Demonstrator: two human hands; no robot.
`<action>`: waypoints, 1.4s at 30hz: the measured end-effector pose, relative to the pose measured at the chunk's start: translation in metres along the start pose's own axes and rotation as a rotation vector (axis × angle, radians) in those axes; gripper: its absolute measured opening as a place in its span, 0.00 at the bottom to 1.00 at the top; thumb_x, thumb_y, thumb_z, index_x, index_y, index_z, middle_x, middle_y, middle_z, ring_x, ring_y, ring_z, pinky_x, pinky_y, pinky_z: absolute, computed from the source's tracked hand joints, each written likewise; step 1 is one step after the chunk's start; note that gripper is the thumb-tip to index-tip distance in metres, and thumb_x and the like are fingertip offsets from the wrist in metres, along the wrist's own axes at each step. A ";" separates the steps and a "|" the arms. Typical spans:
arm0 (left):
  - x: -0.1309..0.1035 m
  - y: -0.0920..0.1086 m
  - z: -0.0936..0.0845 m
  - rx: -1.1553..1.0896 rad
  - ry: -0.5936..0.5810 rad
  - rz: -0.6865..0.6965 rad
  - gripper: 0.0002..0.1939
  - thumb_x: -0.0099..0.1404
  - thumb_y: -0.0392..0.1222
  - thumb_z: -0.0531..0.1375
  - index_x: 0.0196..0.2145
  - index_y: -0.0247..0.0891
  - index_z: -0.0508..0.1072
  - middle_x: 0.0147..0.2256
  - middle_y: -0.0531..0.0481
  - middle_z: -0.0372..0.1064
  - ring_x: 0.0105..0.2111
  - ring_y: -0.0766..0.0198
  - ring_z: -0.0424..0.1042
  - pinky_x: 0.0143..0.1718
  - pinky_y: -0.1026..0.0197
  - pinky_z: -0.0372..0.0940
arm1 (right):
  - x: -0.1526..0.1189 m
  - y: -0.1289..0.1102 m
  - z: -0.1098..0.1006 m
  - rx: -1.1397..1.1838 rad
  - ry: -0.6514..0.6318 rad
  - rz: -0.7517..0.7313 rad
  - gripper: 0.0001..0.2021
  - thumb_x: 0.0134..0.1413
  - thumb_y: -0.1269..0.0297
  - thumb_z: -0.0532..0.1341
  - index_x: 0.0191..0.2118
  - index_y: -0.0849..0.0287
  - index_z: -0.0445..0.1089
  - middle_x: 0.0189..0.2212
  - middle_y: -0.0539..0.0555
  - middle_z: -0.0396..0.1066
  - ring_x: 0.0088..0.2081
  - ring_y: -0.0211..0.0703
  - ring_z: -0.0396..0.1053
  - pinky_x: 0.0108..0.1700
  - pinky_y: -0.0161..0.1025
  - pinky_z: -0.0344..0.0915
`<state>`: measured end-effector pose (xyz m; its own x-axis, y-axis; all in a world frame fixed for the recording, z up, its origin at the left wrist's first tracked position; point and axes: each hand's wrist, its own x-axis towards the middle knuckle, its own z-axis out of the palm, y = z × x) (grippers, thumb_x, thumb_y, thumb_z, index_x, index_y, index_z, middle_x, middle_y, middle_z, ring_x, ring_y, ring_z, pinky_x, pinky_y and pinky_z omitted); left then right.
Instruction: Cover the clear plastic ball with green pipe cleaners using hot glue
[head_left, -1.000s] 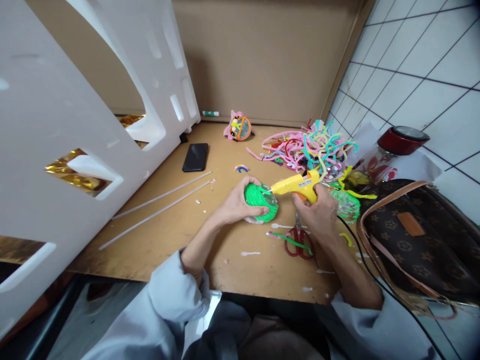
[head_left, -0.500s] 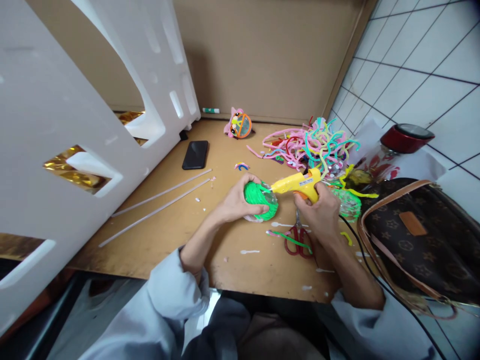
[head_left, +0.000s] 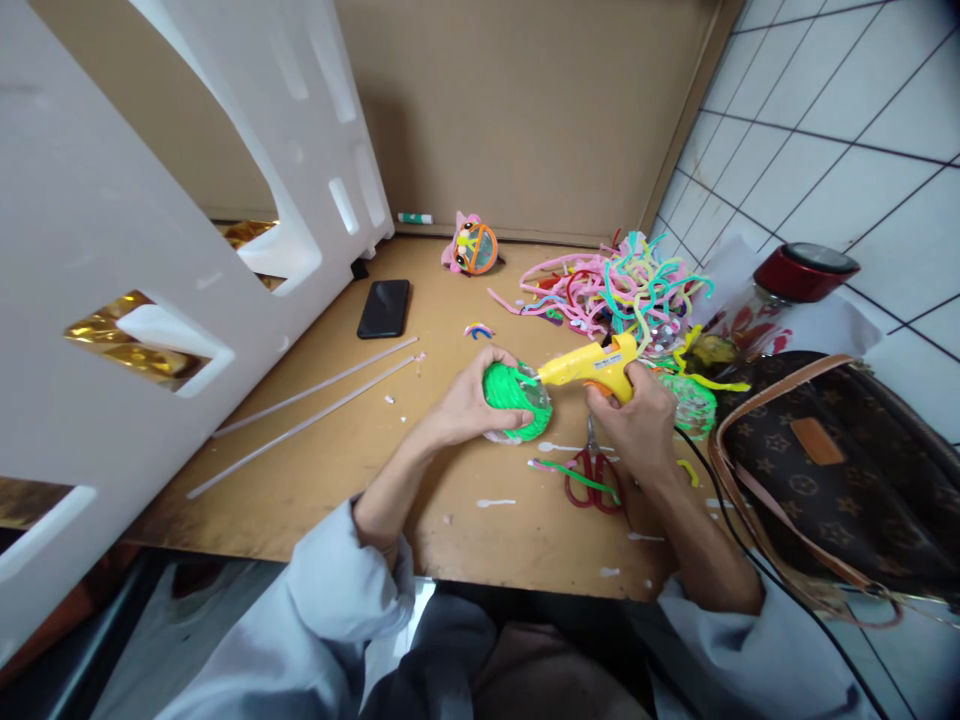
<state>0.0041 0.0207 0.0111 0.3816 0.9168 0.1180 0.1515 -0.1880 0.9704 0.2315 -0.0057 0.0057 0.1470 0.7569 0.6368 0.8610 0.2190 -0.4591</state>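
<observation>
My left hand (head_left: 478,400) is closed round a clear rounded piece wrapped in green pipe cleaner (head_left: 517,400); its right side shows bare clear plastic. In my right hand (head_left: 641,410) is a yellow hot glue gun (head_left: 592,368), its nozzle at the upper right edge of the green wrapping. Whether the tip touches cannot be made out. Below the glue gun lie red-handled scissors (head_left: 592,480), with a green pipe cleaner piece (head_left: 574,477) across them. A second clear piece with green strands (head_left: 694,405) rests just right of my right hand.
A tangle of coloured pipe cleaners (head_left: 600,285) lies at the back right, near a red-lidded jar (head_left: 795,285) and a brown handbag (head_left: 840,470). A phone (head_left: 384,308), two glue sticks (head_left: 300,425) and a decorated ball (head_left: 476,248) are on the table. A black cord (head_left: 727,520) trails right.
The whole view has shifted slightly, so things appear a little further left. Both hands keep their holds, and the glue gun's nozzle stays at the green piece.
</observation>
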 end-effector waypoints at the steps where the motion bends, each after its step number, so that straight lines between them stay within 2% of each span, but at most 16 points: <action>1: 0.000 0.000 0.000 0.000 -0.003 0.002 0.32 0.44 0.46 0.73 0.42 0.40 0.62 0.44 0.48 0.70 0.36 0.60 0.72 0.34 0.60 0.67 | 0.000 0.000 0.000 -0.001 0.003 0.002 0.10 0.47 0.57 0.59 0.26 0.52 0.56 0.22 0.47 0.62 0.26 0.42 0.59 0.31 0.39 0.59; 10: 0.000 -0.002 0.000 0.016 -0.008 0.012 0.32 0.44 0.46 0.74 0.42 0.40 0.63 0.42 0.48 0.71 0.35 0.60 0.72 0.32 0.60 0.68 | 0.001 0.000 -0.001 -0.024 0.005 -0.010 0.10 0.47 0.58 0.59 0.26 0.52 0.55 0.22 0.47 0.61 0.26 0.42 0.58 0.31 0.39 0.59; 17: 0.001 -0.007 -0.001 0.001 0.002 0.044 0.32 0.43 0.46 0.74 0.43 0.40 0.65 0.43 0.47 0.72 0.37 0.57 0.74 0.35 0.57 0.70 | 0.002 0.001 -0.002 -0.025 0.005 -0.019 0.11 0.45 0.59 0.59 0.25 0.51 0.53 0.22 0.48 0.61 0.26 0.42 0.58 0.30 0.39 0.58; 25: 0.001 -0.006 -0.002 0.003 0.001 0.041 0.32 0.43 0.46 0.74 0.43 0.41 0.64 0.42 0.48 0.71 0.37 0.59 0.73 0.36 0.58 0.69 | 0.003 -0.002 -0.006 -0.022 -0.007 -0.031 0.12 0.45 0.59 0.58 0.24 0.51 0.51 0.21 0.47 0.60 0.25 0.41 0.56 0.30 0.39 0.58; 42: -0.001 -0.001 0.000 0.009 -0.015 0.011 0.32 0.44 0.46 0.73 0.43 0.40 0.62 0.39 0.51 0.68 0.33 0.63 0.69 0.31 0.62 0.66 | 0.000 0.001 0.000 -0.003 0.070 -0.118 0.10 0.49 0.62 0.60 0.26 0.52 0.55 0.22 0.47 0.62 0.25 0.41 0.58 0.30 0.38 0.58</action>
<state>0.0036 0.0203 0.0096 0.3965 0.9094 0.1254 0.1559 -0.2013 0.9671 0.2325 -0.0053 0.0047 0.0779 0.6809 0.7282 0.8756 0.3025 -0.3766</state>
